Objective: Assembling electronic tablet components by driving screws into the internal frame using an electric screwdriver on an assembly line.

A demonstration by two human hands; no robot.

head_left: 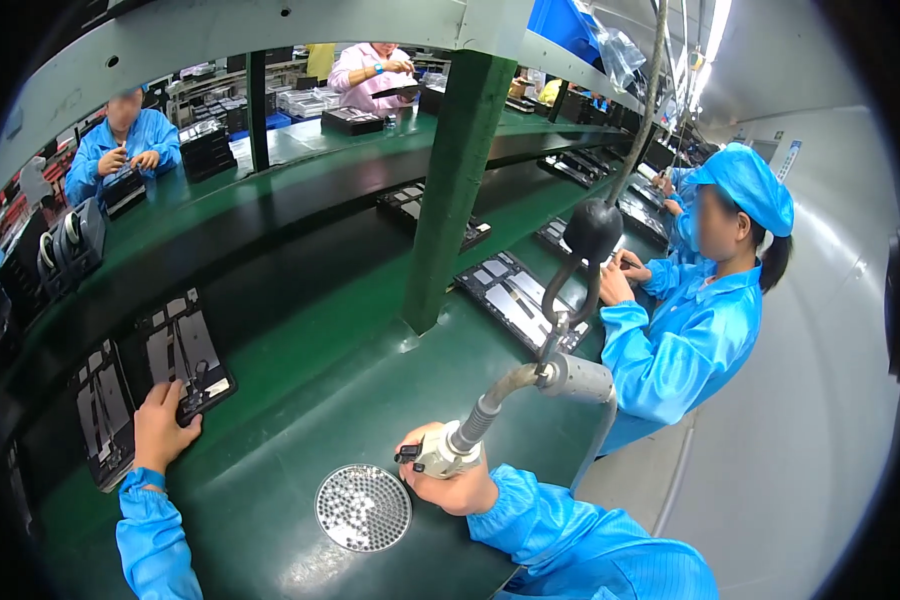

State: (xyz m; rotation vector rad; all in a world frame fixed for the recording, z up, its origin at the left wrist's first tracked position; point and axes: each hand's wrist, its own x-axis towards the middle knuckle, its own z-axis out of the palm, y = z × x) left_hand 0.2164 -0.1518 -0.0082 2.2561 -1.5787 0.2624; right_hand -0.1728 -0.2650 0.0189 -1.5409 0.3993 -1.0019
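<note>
1. The green workbench point(280, 500) spread beneath everything at hand, with a green post point(457, 190) standing upright at its far edge.
2. A co-worker point(685, 310) in a blue cap and smock sat to the right, both hands raised near an open device. Across the bench were two more people, one in blue point(140, 140) and one in pink point(355, 72).
3. An open, flat, tablet-like device point(520, 300), pale panels showing inside, lay beyond the post's foot, toward the co-worker on the right.
4. Two similar devices lay side by side at the left: the outer one point(105, 415), and the inner one point(183, 345), which lay just beyond the left hand.
5. A handheld power tool point(452, 450) with a pale body, ridged sleeve and curved grey cable was held above the bench, below a black hanger point(592, 230) with a metal hook.
6. The right hand point(445, 485) was closed around the tool's pale body.
7. The left hand point(165, 428) touched the near end of the inner device with its fingertips; whether it gripped the edge could not be told.
8. A round dish point(363, 508) of small holes, many filled with shiny bits, lay between the hands, nearer the right.
</note>
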